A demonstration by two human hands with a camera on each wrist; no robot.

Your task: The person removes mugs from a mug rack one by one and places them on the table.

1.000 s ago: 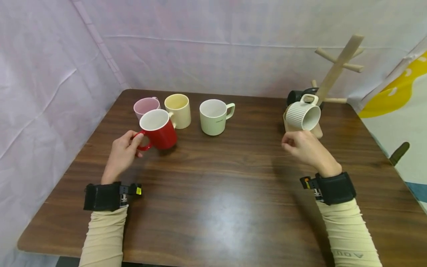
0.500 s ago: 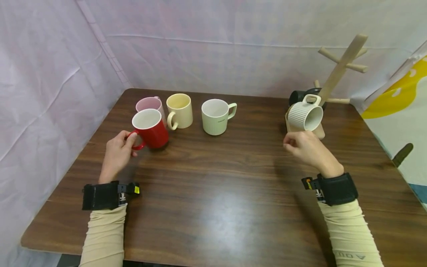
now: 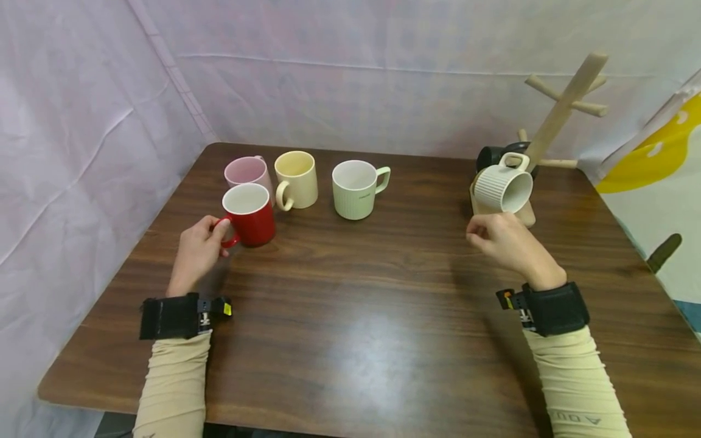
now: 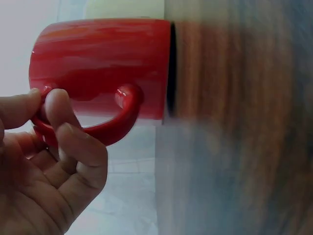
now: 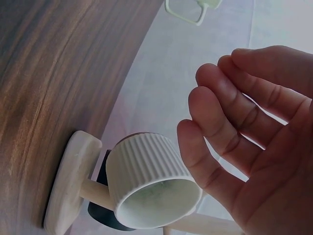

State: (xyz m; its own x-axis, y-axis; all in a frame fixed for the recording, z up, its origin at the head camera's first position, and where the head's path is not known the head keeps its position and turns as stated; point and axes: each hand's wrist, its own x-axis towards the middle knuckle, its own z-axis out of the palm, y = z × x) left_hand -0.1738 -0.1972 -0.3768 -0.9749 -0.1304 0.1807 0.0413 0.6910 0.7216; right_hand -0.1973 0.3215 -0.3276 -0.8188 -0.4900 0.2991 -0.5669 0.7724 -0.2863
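Red mug (image 3: 256, 225) is upright at about 10 o'clock on the brown table (image 3: 350, 292), taking 12 as the far edge; I cannot tell whether its base touches the wood. At the mug's 8 o'clock, the left hand (image 3: 197, 252) grips its handle (image 4: 120, 128), thumb and bent fingers closed about the upper part of the loop. A pink mug (image 3: 249, 170) sits at the red one's 12 o'clock, partly hidden by it. At its 2 o'clock is a cream mug (image 3: 303, 185), handle pointing towards 7, and at the cream mug's 3 o'clock a pale green mug (image 3: 350, 201) has its handle at 2.

The right hand (image 3: 506, 243) is well apart from these, close to the table's 3 o'clock; its fingers are loosely bent, spread slightly in the wrist view, and hold nothing. Near it, at its 12 o'clock, a white ribbed mug (image 3: 491, 187) is tilted on a wooden rack (image 3: 561, 112), handle towards 1 and mouth towards 4. A black mug (image 3: 486, 158) shows behind it, at its 11 o'clock. Each wrist wears a black strap (image 3: 170, 317) above a beige sleeve (image 3: 175, 383)
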